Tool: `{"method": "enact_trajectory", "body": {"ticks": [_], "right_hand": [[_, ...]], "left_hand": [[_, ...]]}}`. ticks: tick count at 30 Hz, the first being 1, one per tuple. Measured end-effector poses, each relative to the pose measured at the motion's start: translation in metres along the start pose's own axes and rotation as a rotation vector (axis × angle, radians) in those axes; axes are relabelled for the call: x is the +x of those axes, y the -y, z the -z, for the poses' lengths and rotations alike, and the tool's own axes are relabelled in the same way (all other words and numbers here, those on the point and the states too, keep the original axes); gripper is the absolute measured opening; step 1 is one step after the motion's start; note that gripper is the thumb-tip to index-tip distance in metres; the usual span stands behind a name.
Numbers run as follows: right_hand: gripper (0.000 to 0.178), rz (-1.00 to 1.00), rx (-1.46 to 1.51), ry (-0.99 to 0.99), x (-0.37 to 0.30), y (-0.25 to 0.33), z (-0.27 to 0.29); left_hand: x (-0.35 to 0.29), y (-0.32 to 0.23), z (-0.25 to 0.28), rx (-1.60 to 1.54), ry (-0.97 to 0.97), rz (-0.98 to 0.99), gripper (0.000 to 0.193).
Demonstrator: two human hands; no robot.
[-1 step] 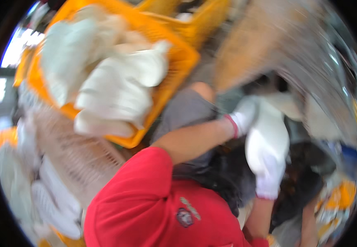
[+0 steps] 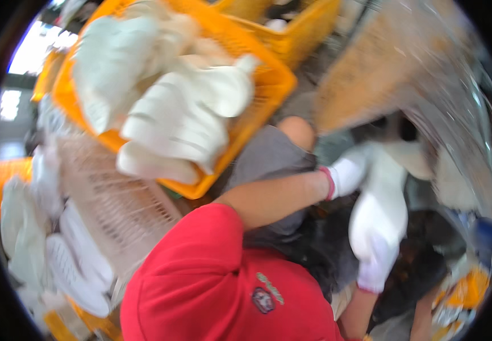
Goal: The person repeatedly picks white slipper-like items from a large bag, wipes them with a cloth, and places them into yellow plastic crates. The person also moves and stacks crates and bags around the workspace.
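Note:
A smooth white shoe sole [image 2: 378,211], broad at the near end and narrower in its middle, lies between my two hands over my lap. My left hand [image 2: 350,171], in a white glove with a red cuff, is closed at its far end. The near end is gripped by my right hand [image 2: 378,264], gloved in white too. Blur and the gloves hide most finger detail. Past the sole's far end, a pale piece [image 2: 411,159] shows in a dark gap; its kind is unclear.
An orange crate [image 2: 283,85] at the upper left holds several stacked white soles [image 2: 178,113]. Another yellow crate [image 2: 308,34] stands behind it. Cardboard [image 2: 365,74] and clear plastic film [image 2: 456,96] lie at the upper right. White soles [image 2: 78,273] lie beside a pinkish crate [image 2: 109,199].
The whole view has shifted slightly, so most things sit further right in the picture. Both hands keep their hold on the sole.

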State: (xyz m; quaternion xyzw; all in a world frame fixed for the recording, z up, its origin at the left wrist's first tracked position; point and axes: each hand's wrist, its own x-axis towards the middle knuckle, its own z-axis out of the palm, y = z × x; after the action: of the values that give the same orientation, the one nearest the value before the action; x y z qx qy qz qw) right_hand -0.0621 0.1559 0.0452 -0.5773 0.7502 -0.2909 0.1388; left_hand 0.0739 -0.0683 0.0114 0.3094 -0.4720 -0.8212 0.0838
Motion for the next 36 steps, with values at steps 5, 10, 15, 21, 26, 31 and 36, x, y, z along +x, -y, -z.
{"method": "enact_trajectory", "body": {"ticks": [5,10,15,21,26,31,36], "right_hand": [[0.039,-0.659,-0.142,-0.023,-0.149,-0.030,0.057],[0.050,-0.764,-0.335,0.170,-0.181,-0.056,0.060],[0.050,-0.399,0.187,0.134,-0.082,-0.042,0.021],[0.047,-0.170,0.152,0.159,-0.041,0.005,-0.026],[0.044,-0.178,0.105,0.212,-0.046,0.037,-0.049],[0.041,0.064,0.058,0.121,-0.045,0.075,-0.044],[0.044,0.212,0.143,0.106,-0.037,0.106,-0.036]], "left_hand": [[-0.192,0.018,0.058,0.976,-0.730,-0.651,0.045],[-0.340,0.017,0.131,0.891,-1.886,-0.149,0.049],[-0.290,-0.014,0.165,1.096,-1.480,0.057,0.054],[-0.282,-0.052,0.190,1.403,-0.989,-0.262,0.047],[-0.349,-0.074,0.220,1.560,-1.564,0.134,0.046],[-0.321,-0.067,0.227,1.634,-1.519,0.080,0.054],[-0.288,-0.070,0.212,2.151,-0.956,0.209,0.021]]}}
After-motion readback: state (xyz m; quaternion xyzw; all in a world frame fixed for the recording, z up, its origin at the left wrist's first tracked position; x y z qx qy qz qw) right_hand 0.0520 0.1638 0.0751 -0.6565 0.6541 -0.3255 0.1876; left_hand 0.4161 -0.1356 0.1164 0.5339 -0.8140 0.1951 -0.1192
